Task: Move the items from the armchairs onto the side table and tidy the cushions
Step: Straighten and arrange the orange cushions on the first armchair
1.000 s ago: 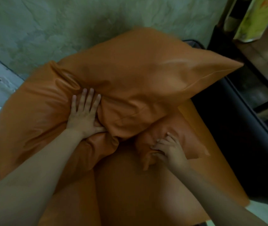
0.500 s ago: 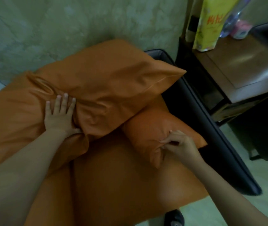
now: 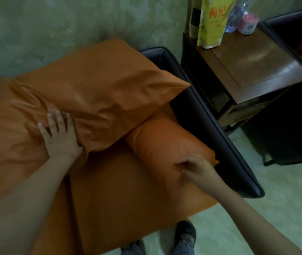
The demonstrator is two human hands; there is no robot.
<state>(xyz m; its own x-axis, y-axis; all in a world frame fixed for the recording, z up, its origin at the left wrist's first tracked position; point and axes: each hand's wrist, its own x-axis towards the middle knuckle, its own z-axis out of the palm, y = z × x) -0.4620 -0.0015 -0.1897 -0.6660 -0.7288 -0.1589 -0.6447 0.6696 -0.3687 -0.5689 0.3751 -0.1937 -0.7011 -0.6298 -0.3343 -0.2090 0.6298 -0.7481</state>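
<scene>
The orange armchair (image 3: 128,199) is carrying the big cushion (image 3: 100,89), which the left hand (image 3: 60,138) is pressing with straight spread fingers, the side table (image 3: 256,67) is holding a yellow carton (image 3: 212,21) lettered in red Chinese, and the right hand (image 3: 198,168) is pinching the small cushion (image 3: 164,140).

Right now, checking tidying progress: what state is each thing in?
Big cushion: creased, lying over small cushion's end.
Small cushion: on the seat, partly covered.
Left hand: flat, pressing big cushion.
Right hand: pinching small cushion.
Yellow box: upright on side table.
</scene>
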